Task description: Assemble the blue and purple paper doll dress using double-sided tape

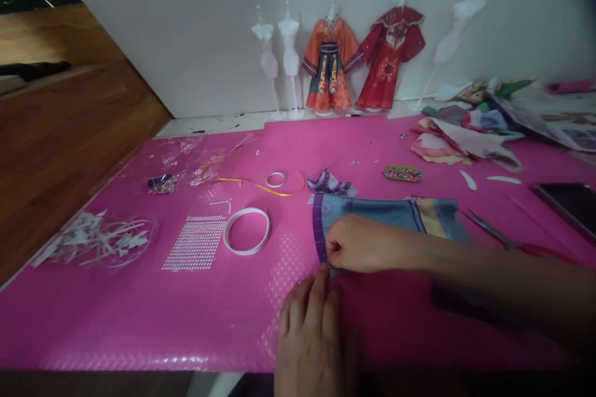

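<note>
My left hand (311,329) is lying flat, fingertips pressing the purple trim's (319,229) near end, while my right hand (358,245) is pinching the blue fabric piece (391,214), its length running rightward from both.

A: How many doll stands (288,62) are there?
B: Five beyond the fingers: three bare white ones, two wearing paper dresses (328,68).
A: And hands?
B: Two, a left hand (311,338) and a right hand (361,245).
A: Tape rings?
B: Two left of the fingers, one large ring (246,231) and one small ring (275,179).
A: Scissors?
B: One pair of scissors (498,234), right of the fingers.
</note>
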Action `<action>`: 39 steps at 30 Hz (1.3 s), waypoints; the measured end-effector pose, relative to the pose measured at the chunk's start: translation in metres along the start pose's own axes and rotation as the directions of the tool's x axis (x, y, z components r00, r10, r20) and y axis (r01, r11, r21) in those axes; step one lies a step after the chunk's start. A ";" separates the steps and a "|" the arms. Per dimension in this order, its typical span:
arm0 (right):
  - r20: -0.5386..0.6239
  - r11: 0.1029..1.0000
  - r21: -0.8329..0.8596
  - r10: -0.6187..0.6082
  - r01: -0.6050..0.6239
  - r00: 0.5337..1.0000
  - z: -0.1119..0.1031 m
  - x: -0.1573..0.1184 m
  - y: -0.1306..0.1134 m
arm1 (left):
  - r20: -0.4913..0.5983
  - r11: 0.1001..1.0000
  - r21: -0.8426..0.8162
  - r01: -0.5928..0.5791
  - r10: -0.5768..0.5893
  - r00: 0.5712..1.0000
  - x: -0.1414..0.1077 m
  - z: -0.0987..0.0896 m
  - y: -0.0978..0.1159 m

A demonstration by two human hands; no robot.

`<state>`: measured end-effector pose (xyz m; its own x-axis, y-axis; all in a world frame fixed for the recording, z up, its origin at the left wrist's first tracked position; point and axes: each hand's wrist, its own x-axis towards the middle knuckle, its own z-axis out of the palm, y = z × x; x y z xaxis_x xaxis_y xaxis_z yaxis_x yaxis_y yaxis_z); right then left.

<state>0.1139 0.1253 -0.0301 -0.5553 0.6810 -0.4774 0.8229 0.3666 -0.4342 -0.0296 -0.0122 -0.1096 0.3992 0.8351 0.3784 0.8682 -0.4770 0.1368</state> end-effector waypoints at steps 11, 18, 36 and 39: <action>0.021 0.980 -0.173 0.100 -0.095 0.995 -0.002 -0.006 -0.015 | -0.043 0.998 0.058 -0.037 0.039 0.998 -0.001 0.008 -0.005; -0.002 0.974 -0.186 0.129 -0.127 0.992 -0.005 -0.011 -0.015 | -0.065 0.996 0.066 -0.063 0.068 0.996 -0.001 0.009 -0.008; -0.455 0.913 -0.382 -0.323 0.146 0.830 0.061 -0.048 0.014 | -0.137 0.999 0.033 -0.022 0.026 0.990 0.003 0.009 -0.003; -0.463 0.879 -0.453 -0.374 0.148 0.804 0.072 -0.042 0.013 | -0.132 0.998 0.044 -0.042 0.048 0.990 0.001 0.012 -0.010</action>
<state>0.1389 0.0557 -0.0707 -0.6982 0.7037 0.1319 0.6957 0.7103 -0.1070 -0.0340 -0.0030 -0.1217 0.3978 0.7682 0.5017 0.8629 -0.4990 0.0800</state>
